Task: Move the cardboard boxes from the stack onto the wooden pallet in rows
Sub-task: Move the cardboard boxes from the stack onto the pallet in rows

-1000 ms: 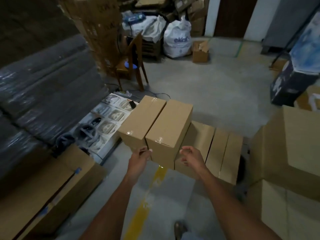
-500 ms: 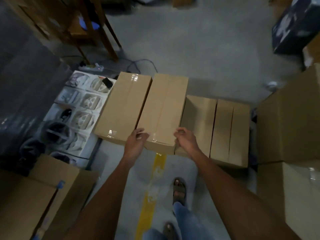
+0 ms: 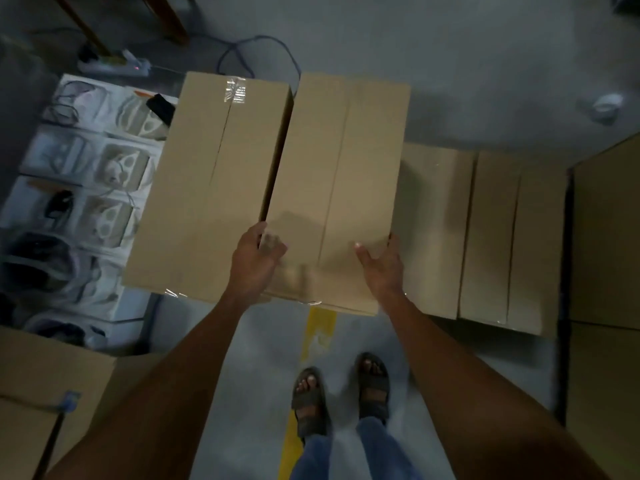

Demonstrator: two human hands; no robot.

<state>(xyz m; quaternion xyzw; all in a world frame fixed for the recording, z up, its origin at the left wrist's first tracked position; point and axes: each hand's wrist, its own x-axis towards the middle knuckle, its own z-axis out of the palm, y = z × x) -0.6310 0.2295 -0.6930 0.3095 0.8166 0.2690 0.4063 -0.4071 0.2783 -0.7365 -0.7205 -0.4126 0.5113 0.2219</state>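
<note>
Down by your sandalled feet (image 3: 308, 400) a yellow line (image 3: 320, 327) runs along the grey floor (image 3: 242, 348) to the near edge of the boxes. Just beyond it your left hand (image 3: 254, 263) hooks its fingers into the seam at the near left corner of the held box (image 3: 334, 174). Your right hand (image 3: 382, 268) clasps the near right corner, thumb lying on the top. Both hands are grasping that box, though the left fingertips are blurred. The box sits in an upper layer, tight against its neighbour box (image 3: 214, 188) on the left and above the low row (image 3: 485, 237) that carries on to the right. By the look of it you are squaring it up: bring it level with the neighbour's near edge, keep the seam closed, and mind your left fingers are not pinched there. The wooden pallet is hidden under the cardboard. To your right rises the stack (image 3: 606, 237); to your left lie a carton (image 3: 41, 382) and white foam trays (image 3: 86, 188). Farther off, a power strip (image 3: 114, 65) and a looped cable (image 3: 256, 51) trail over the floor beside chair legs (image 3: 175, 19), with a tape roll (image 3: 606, 107) at the far right.
</note>
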